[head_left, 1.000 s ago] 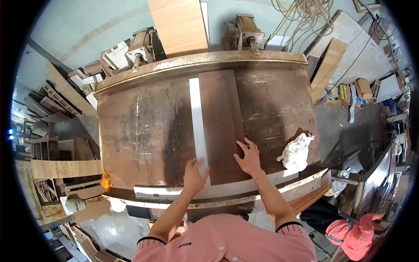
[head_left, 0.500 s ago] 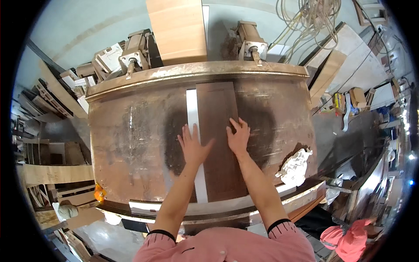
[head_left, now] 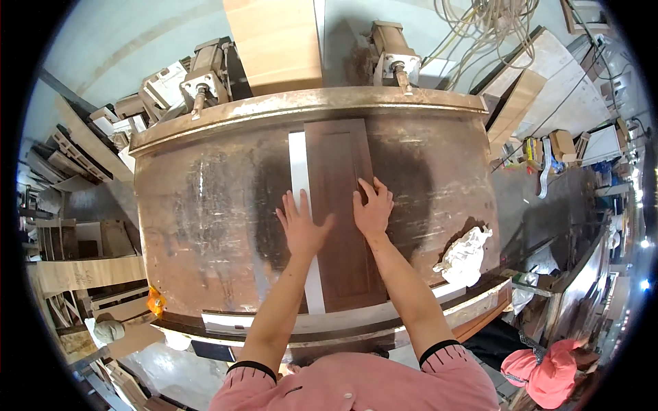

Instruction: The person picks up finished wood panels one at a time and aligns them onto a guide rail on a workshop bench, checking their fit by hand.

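A dark brown framed wooden panel (head_left: 336, 226) lies lengthwise on the worn brown workbench (head_left: 185, 226). Along its left side runs a narrow white strip (head_left: 299, 164). My left hand (head_left: 303, 227) rests with fingers spread over the strip and the panel's left edge, the thumb reaching onto the panel. On the opposite side, my right hand (head_left: 373, 209) lies at the panel's right edge, fingers apart and slightly bent, fingertips on its frame. Neither hand is wrapped round anything. Part of the strip is hidden beneath my left hand.
Two metal cylinders (head_left: 204, 79) (head_left: 394, 58) with rods stand behind the bench's raised back rail (head_left: 308, 103). Crumpled white cloth (head_left: 466, 259) lies at the bench's right. An orange object (head_left: 156, 301) sits at the front left corner. A person in pink (head_left: 545, 370) is at lower right.
The view has shifted slightly, so the bench appears a little higher. Both hands stay in nearly the same places on the panel and strip.
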Motion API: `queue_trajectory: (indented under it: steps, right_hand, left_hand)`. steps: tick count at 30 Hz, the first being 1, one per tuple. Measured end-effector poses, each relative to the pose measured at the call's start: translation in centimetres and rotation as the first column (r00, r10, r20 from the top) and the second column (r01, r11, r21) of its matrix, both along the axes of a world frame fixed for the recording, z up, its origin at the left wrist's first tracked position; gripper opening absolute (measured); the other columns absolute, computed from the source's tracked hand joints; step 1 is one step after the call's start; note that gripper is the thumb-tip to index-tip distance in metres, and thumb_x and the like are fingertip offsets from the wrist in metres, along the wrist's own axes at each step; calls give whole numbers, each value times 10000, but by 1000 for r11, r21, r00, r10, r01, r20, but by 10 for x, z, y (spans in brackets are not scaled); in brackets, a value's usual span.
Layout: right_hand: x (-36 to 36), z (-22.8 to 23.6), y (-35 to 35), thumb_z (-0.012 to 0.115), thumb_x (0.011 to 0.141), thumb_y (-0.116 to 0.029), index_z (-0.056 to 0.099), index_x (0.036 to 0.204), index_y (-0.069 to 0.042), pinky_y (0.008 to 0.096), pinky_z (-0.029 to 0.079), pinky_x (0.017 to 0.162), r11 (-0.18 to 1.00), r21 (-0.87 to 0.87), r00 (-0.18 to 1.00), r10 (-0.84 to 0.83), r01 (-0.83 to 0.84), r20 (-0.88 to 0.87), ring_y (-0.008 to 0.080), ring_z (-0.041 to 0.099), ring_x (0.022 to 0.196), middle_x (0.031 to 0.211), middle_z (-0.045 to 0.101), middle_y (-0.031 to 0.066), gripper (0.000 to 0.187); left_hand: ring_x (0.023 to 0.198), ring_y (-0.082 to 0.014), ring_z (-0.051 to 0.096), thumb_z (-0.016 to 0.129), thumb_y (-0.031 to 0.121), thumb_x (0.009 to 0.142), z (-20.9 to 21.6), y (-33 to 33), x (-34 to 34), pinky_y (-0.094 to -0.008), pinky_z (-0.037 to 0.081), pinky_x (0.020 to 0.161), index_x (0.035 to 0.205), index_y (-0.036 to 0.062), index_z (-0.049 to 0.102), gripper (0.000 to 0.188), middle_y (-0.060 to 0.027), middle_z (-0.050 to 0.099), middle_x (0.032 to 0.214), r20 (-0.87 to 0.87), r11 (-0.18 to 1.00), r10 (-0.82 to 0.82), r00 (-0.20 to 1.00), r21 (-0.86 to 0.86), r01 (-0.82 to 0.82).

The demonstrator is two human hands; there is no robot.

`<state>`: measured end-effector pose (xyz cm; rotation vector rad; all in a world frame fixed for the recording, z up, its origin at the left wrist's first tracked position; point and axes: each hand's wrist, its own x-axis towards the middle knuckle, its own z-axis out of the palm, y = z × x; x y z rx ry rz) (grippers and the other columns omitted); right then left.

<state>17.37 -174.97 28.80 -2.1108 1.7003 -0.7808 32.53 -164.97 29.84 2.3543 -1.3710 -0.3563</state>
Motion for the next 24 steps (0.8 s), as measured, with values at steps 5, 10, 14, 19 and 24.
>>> queue_trajectory:
  steps: [5,10,14,19,24]
  right_hand:
    - [-1,4,0,706,929,-245,683,1308,-198,520,392,1070,999,42,1000,2,-1,-10,378,487,1298,1440,522,154,383]
    - [-3,3,2,699,936,-247,682,1317,-204,527,376,1094,998,67,1000,2,-2,4,378,467,1327,1441,521,155,384]
    - [-1,8,2,690,945,-248,683,1330,-213,533,357,1119,994,110,1000,5,-6,14,380,448,1351,1464,509,156,387]
    - [0,8,2,685,951,-247,692,1322,-208,528,350,1127,991,132,1000,15,-14,-9,381,445,1356,1488,499,157,372]
    - [5,13,5,683,954,-248,699,1303,-210,522,348,1128,990,142,1000,15,-11,-23,374,452,1354,1485,505,155,352]
  left_hand:
    - [1561,-412,159,733,557,843,-1,1,-1,-593,72,1254,1601,63,310,998,-290,226,1641,-12,999,0,1000,-32,-1]
    - [1561,-414,159,733,556,842,-1,2,-2,-600,64,1252,1597,54,315,998,-296,231,1636,-10,1000,2,1000,-23,-3]
    - [1560,-415,166,734,553,841,-1,2,-1,-602,64,1251,1593,51,325,992,-291,239,1635,-11,1000,7,1000,-29,-7]
    - [1556,-418,180,740,542,839,-2,3,-1,-608,66,1248,1594,52,327,990,-290,246,1633,-9,999,16,1000,-51,-16]
    - [1557,-416,178,738,529,845,-1,5,2,-615,62,1246,1599,57,318,984,-292,244,1634,-21,998,18,1000,-60,-19]
